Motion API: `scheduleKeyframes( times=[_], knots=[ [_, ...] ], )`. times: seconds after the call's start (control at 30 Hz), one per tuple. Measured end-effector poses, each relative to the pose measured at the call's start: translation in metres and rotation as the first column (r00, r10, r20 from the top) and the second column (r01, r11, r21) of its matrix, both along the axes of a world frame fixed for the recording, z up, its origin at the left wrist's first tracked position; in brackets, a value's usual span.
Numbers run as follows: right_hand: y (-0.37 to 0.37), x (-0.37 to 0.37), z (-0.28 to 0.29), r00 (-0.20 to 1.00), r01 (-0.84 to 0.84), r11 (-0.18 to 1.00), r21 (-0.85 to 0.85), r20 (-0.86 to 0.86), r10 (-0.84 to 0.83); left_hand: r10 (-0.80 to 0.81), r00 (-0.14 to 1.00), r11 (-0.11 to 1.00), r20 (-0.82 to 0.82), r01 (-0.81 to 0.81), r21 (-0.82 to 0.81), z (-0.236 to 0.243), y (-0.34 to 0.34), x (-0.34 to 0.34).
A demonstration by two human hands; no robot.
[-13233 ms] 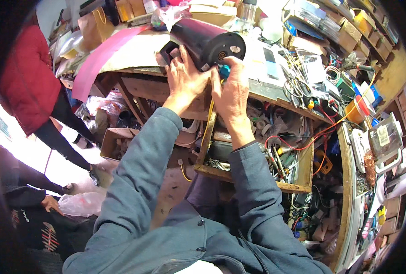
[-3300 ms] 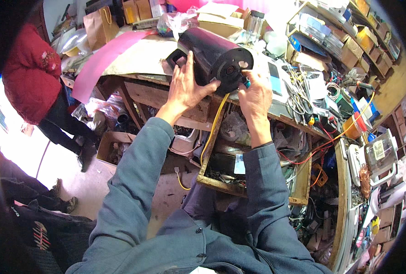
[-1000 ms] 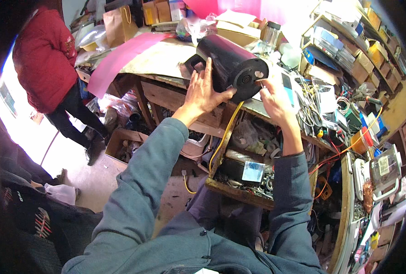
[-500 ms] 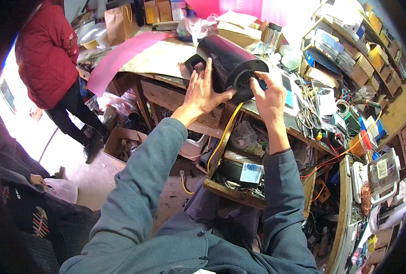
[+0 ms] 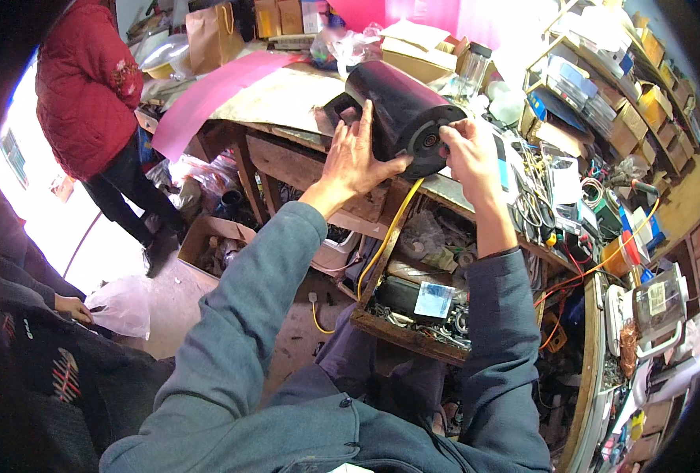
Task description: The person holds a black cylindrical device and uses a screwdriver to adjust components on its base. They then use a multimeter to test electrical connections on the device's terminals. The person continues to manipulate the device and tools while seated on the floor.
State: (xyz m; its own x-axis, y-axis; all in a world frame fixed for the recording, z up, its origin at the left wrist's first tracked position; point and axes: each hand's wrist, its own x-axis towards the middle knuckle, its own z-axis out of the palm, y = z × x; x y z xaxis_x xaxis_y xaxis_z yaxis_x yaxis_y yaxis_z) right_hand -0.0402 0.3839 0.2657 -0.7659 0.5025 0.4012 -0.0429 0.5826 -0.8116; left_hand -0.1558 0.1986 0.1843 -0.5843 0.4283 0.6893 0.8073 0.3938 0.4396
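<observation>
A black electric kettle (image 5: 401, 106) lies tilted on its side on the workbench, its round base with a ringed socket turned toward me. My left hand (image 5: 354, 162) grips the kettle near its handle (image 5: 340, 109), the thumb stretched along the base's lower edge and the index finger up along the body. At the right side of the base, my right hand (image 5: 470, 154) is closed in a pinch close to the rim. Whatever its fingertips hold, if anything, is hidden from view.
Below the bench edge an open wooden drawer (image 5: 409, 337) holds cables and small parts. Cables and tools (image 5: 539, 197) crowd the bench at right. A person in a red jacket (image 5: 90, 94) stands at left; another person's hand (image 5: 74, 307) is beside a pale plastic bag (image 5: 121, 307).
My right hand has turned and its fingers have drawn together at the base's edge. My left hand keeps its hold. The pale bag at left has been raised a little.
</observation>
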Motion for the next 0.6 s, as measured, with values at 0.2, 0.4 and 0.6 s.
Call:
scheduleKeyframes(
  times=[0.2, 0.4, 0.6],
  knots=[
    [0.008, 0.001, 0.0, 0.989, 0.134, 0.418, 0.898, -0.145, -0.006, -0.014, 1.0, 1.0, -0.019, 0.014, -0.001, 0.0, 0.0, -0.004],
    [-0.019, 0.022, 0.009, 0.99, 0.137, 0.22, 0.966, -0.131, -0.042, -0.001, 1.0, 1.0, 0.021, 0.0, 0.013, 0.003, -0.001, -0.002],
    [-0.024, 0.0, -0.012, 0.825, 0.22, 0.948, 0.229, -0.562, -0.056, 0.021, 1.0, 1.0, 0.008, -0.021, -0.012, 0.003, -0.001, -0.002]
  ],
)
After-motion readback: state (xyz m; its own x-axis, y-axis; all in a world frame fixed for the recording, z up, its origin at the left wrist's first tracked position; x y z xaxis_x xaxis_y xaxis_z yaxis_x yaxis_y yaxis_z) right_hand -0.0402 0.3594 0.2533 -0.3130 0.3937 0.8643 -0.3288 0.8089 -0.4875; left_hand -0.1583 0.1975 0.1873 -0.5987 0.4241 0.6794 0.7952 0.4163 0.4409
